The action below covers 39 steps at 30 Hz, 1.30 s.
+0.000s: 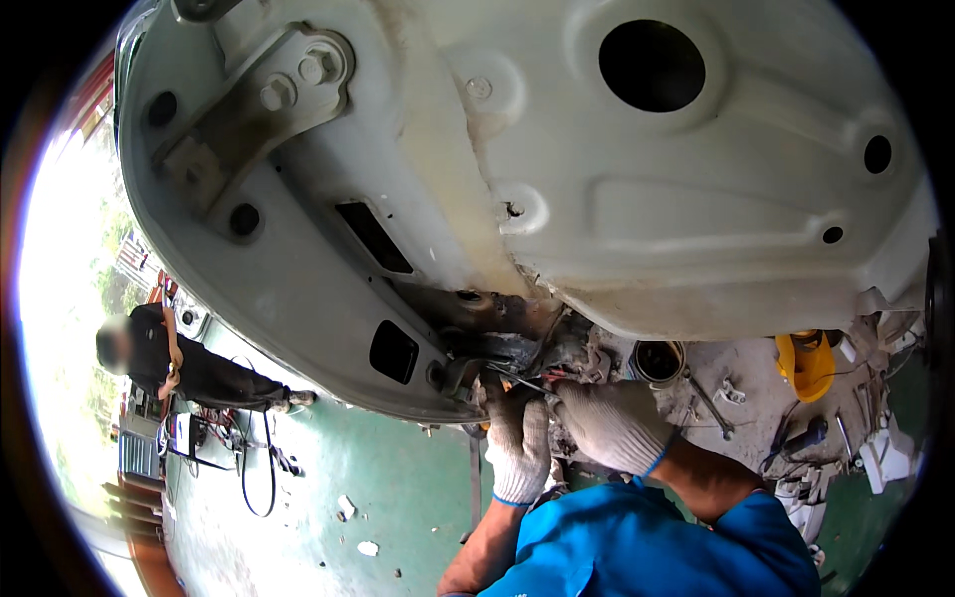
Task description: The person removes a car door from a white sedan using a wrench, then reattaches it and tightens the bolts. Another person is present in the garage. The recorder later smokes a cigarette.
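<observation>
Over the green floor [398, 488], our gloved left hand [517, 438] and right hand [612, 423] curl closed on parts [557, 368] at the panel [617, 229] lower edge, yellow container [806, 363] well apart.

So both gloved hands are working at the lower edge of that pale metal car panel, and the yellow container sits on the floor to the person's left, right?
Not quite. The head view shows the yellow container on the person's right, not the left. The rest holds: the left hand and right hand, both in white gloves, work at the lower edge of the pale metal car panel.
</observation>
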Tool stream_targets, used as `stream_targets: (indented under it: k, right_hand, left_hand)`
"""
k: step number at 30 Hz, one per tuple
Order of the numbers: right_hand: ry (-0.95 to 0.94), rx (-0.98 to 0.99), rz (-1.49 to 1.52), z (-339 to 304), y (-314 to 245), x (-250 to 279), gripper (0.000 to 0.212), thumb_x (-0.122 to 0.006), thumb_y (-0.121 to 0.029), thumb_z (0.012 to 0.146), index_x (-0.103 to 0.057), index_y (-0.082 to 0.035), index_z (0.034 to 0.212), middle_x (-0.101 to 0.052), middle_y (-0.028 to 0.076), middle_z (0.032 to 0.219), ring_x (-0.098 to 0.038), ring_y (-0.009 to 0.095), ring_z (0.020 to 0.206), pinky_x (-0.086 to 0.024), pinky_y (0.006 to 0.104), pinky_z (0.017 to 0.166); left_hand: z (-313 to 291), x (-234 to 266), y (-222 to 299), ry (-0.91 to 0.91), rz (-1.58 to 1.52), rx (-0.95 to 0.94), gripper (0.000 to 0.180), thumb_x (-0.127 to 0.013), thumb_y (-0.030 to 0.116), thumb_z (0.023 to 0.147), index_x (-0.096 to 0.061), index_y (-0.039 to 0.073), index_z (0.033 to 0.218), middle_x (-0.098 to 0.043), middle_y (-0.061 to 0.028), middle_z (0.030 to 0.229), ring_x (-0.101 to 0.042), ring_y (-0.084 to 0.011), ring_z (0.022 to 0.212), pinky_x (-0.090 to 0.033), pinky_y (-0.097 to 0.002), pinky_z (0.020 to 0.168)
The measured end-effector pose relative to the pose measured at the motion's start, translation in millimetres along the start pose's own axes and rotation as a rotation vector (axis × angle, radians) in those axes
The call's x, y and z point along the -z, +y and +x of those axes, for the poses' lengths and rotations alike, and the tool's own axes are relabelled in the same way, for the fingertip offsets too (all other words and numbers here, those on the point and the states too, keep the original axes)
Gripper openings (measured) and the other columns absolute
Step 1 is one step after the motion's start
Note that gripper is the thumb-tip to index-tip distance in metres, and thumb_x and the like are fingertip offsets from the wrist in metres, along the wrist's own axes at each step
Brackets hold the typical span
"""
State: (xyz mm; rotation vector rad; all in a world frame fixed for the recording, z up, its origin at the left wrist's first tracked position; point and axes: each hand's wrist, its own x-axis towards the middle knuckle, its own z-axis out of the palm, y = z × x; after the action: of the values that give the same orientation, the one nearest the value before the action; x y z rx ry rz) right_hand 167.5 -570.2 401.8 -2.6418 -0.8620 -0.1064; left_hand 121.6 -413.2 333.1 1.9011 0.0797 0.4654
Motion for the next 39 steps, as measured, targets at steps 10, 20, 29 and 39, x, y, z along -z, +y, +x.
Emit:
stream_targets:
  k: [10,20,29,39]
  right_hand:
    - [0.469,0.144,0.742,51.6,9.8,-208.2,0.026,-0.066,-0.033,0.092,-0.070,-0.010,0.103,-0.071,0.015,0.086,-0.071,0.034,0.075,-0.055,0.0441,0.061]
    - [0.049,0.162,0.270,17.1,35.6,-117.4,0.034,-0.060,-0.035,0.093,-0.065,-0.015,0.120,-0.072,0.015,0.084,-0.071,0.036,0.072,-0.054,0.0479,0.058]
    - [-0.136,-0.038,0.125,-6.5,6.6,1.7,0.026,-0.060,-0.033,0.095,-0.065,-0.014,0.112,-0.069,0.015,0.075,-0.068,0.037,0.061,-0.053,0.0491,0.054]
    - [0.276,0.091,0.487,21.4,20.6,-189.3,0.029,-0.062,-0.025,0.092,-0.066,-0.011,0.117,-0.072,0.014,0.084,-0.069,0.034,0.067,-0.054,0.0457,0.057]
  left_hand:
    - [3.9,-5.1,-21.0,0.070,0.347,-0.163,0.076,-0.063,0.026,0.100,-0.024,-0.002,0.159,-0.056,-0.0289,0.141,-0.059,-0.0329,0.125,-0.046,-0.0405,0.106]
    - [-12.2,-8.7,-0.4,0.054,-0.018,0.034,0.081,-0.064,0.016,0.099,-0.014,0.000,0.161,-0.065,-0.0202,0.130,-0.066,-0.0276,0.111,-0.052,-0.0384,0.097]
    - [3.6,-6.8,2.9,0.010,-0.054,-0.036,0.075,-0.057,0.020,0.104,-0.013,0.000,0.162,-0.063,-0.0214,0.133,-0.059,-0.0270,0.121,-0.044,-0.0371,0.107]
    - [6.7,-6.7,-8.4,-0.013,0.251,-0.064,0.082,-0.065,0.024,0.099,-0.017,0.000,0.161,-0.059,-0.0283,0.136,-0.061,-0.0360,0.122,-0.047,-0.0415,0.103]
